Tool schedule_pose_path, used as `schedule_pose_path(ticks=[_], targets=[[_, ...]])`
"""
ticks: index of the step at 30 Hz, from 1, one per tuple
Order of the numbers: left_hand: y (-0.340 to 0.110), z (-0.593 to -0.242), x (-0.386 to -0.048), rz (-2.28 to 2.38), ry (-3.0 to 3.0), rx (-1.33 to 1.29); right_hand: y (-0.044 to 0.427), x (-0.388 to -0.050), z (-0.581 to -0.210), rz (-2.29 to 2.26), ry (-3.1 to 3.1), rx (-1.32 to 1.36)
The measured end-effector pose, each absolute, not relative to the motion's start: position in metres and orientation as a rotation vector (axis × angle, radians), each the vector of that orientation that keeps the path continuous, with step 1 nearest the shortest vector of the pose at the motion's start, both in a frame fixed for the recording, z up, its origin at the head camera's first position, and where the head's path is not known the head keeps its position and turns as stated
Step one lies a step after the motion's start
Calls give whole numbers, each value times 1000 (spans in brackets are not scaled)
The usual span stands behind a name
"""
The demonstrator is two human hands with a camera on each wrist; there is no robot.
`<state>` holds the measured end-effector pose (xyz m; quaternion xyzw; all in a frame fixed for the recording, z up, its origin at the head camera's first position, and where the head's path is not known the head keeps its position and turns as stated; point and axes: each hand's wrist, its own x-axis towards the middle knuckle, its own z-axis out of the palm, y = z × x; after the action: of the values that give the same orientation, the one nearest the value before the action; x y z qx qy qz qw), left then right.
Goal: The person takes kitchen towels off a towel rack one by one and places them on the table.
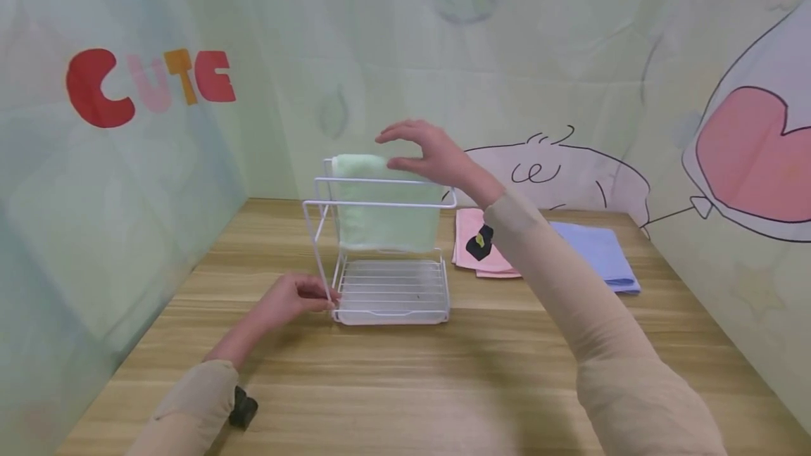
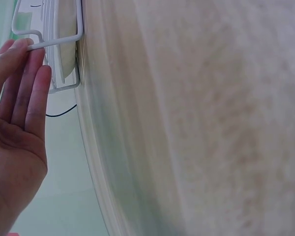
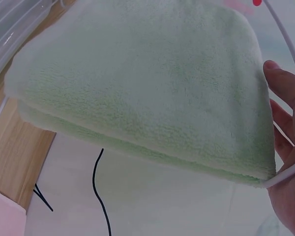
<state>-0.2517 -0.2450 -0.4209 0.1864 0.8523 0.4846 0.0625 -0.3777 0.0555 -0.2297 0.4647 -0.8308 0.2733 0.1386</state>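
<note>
A white wire rack [image 1: 380, 204] with a slatted base and a tray [image 1: 393, 317] under it stands on the wooden table. Over its rear top bar hangs a folded light green towel [image 1: 386, 224], fluffy in the right wrist view. My left hand [image 1: 288, 299] pinches the rack's lower left wire between thumb and fingers, also visible in the left wrist view. At the towel's upper right edge is my right hand [image 1: 431, 150], thumb and fingers apart. In the right wrist view its fingers lie partly behind the towel's edge; whether they touch it I cannot tell.
A folded pink towel [image 1: 469, 231] lies right of the rack, partly covered by my right forearm. Farther right is a folded blue towel [image 1: 595, 255]. Printed fabric walls [image 1: 355, 34] enclose the table [image 1: 380, 385] at the back and sides.
</note>
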Motion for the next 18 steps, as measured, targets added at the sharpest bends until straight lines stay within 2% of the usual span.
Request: schedule_pose_path(ticks=[18], targets=[[-246,-420,-252,1463,2572,555,53,-373,-227,836,-2525,1315]])
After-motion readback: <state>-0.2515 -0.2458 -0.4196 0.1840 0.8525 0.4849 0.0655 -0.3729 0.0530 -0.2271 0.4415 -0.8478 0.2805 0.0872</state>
